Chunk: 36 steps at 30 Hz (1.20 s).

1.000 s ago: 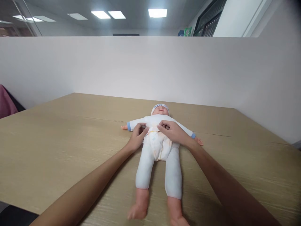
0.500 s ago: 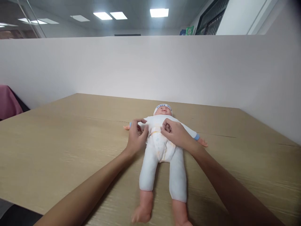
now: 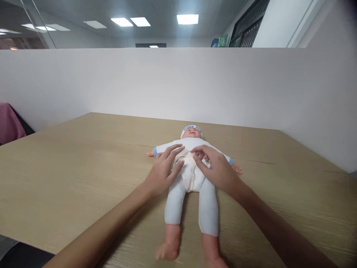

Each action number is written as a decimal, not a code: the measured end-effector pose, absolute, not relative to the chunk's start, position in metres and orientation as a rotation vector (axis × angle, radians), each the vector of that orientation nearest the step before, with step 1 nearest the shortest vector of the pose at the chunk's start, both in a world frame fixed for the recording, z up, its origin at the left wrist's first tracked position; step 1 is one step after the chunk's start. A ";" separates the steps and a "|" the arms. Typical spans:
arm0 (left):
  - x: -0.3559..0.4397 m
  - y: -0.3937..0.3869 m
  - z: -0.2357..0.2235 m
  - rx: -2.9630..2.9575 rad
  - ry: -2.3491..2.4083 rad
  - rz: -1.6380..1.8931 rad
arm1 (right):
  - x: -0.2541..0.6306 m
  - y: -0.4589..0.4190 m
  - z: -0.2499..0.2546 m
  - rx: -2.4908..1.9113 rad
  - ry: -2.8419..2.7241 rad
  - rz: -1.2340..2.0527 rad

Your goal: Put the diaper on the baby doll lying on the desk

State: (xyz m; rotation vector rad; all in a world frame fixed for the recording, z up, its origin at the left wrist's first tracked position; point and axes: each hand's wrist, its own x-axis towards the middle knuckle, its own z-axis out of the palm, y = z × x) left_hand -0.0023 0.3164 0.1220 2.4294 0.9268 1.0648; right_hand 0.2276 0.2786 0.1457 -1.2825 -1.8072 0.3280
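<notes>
A baby doll [image 3: 192, 186] in a white bodysuit and cap lies on its back on the wooden table [image 3: 69, 171], bare feet toward me. A white diaper [image 3: 192, 175] is round its waist. My left hand [image 3: 164, 169] lies on the doll's left side of the belly, fingers stretched out and flat. My right hand [image 3: 217, 167] rests on the other side of the waist, its fingers bent at the diaper's top edge; what they pinch, if anything, is hidden.
A white partition wall [image 3: 178, 85] runs along the table's far edge and right side. A pink chair back [image 3: 9, 124] shows at the far left.
My left hand has opened from a pinch at the doll's waist to flat fingers. Both hands have slid a little lower on the belly.
</notes>
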 end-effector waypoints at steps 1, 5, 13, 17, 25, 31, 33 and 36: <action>-0.007 0.307 0.125 2.391 0.934 1.084 | 0.224 0.262 0.144 -1.247 -1.827 0.306; -0.024 0.271 0.123 2.546 0.697 0.720 | 0.215 0.198 0.123 -1.126 -2.070 0.503; -0.023 0.266 0.111 2.610 1.029 0.472 | 0.235 0.181 0.087 -1.297 -2.088 0.463; -0.014 0.279 0.107 2.546 1.133 0.572 | 0.232 0.195 0.084 -1.491 -1.906 0.490; 0.000 0.289 0.091 2.551 1.136 0.628 | 0.207 0.207 0.068 -1.567 -1.950 0.152; -0.001 0.288 0.097 2.535 1.010 0.740 | 0.205 0.202 0.068 -1.570 -1.920 0.173; -0.002 0.287 0.097 2.492 0.981 0.791 | 0.204 0.201 0.070 -1.548 -1.913 0.177; -0.003 0.288 0.098 2.429 0.948 0.826 | 0.204 0.203 0.072 -1.507 -1.926 0.181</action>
